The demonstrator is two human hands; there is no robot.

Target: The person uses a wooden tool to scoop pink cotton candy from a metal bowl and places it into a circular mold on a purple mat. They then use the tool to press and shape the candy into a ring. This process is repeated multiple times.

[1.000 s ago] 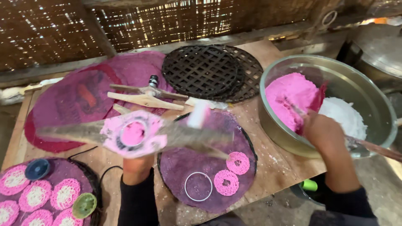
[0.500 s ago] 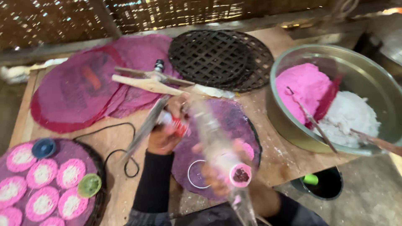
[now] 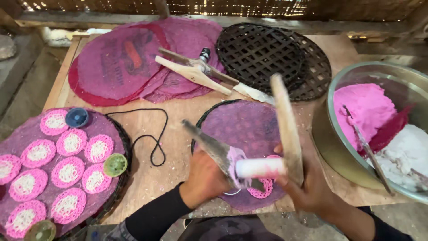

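The person works a two-handled wooden press (image 3: pixel 249 151) over a round tray lined with purple cloth (image 3: pixel 243 129) on the wooden table (image 3: pixel 178 111). The left hand (image 3: pixel 203 178) is clenched around the lower, darker handle; the right hand (image 3: pixel 307 183) grasps the pale upright handle, so the handles stand spread apart. A white cylinder (image 3: pixel 261 168) sits between them, with pink dough clinging at its end just above the cloth. One finished pink lacy disc (image 3: pixel 261 187) lies on the cloth beneath the press, partly hidden.

Judging by this, the step in hand is pressing dough strands onto the lined tray, with the press opened or about to be squeezed. The next move likely calls for bringing the handles together steadily while circling over a bare part of the cloth.

To the left, a second tray (image 3: pixel 120 147) holds many pink and white discs, a blue cap (image 3: pixel 76 117) and a green cap (image 3: pixel 115 164). A metal bowl (image 3: pixel 327 129) of pink and white dough stands to the right. A second wooden press (image 3: pixel 196 73) and a dark woven tray (image 3: pixel 267 53) lie farther back.
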